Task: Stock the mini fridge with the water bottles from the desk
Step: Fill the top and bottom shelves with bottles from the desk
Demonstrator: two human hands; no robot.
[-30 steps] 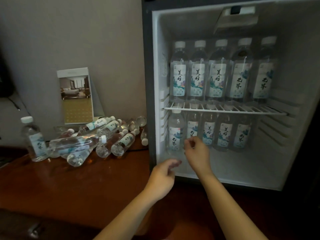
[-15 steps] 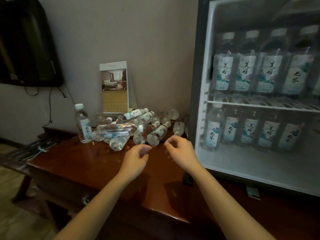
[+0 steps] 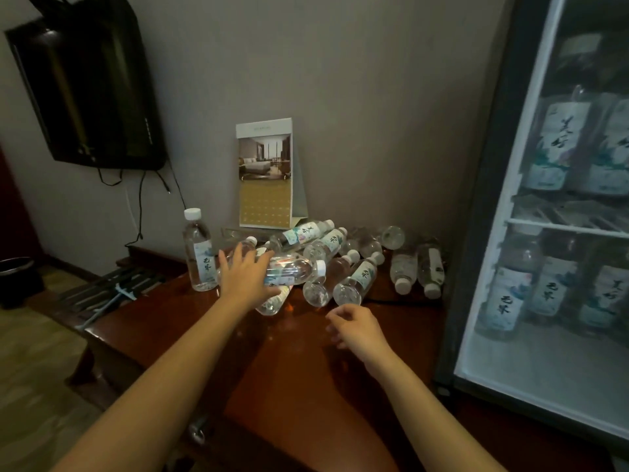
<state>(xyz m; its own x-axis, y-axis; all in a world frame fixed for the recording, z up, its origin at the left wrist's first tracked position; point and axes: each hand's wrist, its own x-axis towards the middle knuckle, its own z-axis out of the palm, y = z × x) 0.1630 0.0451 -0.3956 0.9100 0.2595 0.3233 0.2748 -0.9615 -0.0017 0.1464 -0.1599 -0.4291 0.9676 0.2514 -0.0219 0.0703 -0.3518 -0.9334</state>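
Reddish-brown polished wooden desk (image 3: 299,362): carries the bottle pile near its back edge, against the grey wall; its bare front half reflects light.
Heap of clear plastic water bottles (image 3: 326,260): lying on their sides, white caps pointing various ways, some stacked on others, between the standing bottle and the fridge frame.
Upright clear water bottle with white cap (image 3: 198,250): stands alone at the left end of the heap, label facing the camera.
Left hand (image 3: 246,275): palm down, fingers spread wide over the body of a lying clear bottle with white cap (image 3: 294,269) at the top of the heap; fingers rest on it, but I cannot tell whether they have closed round it.
Right hand (image 3: 357,327): over bare desk just in front of the heap, fingers loosely curled, holding nothing, apart from the nearest bottle base.
Black-framed mini fridge with white interior (image 3: 558,328): at right, door open; labelled bottles stand upright on the wire shelf and on the floor below it; detail is blurred.
Tent-shaped card calendar with a room photo (image 3: 267,175): upright behind the heap, against the wall.
Black wall-mounted screen (image 3: 88,83): upper left, cables hanging below it.
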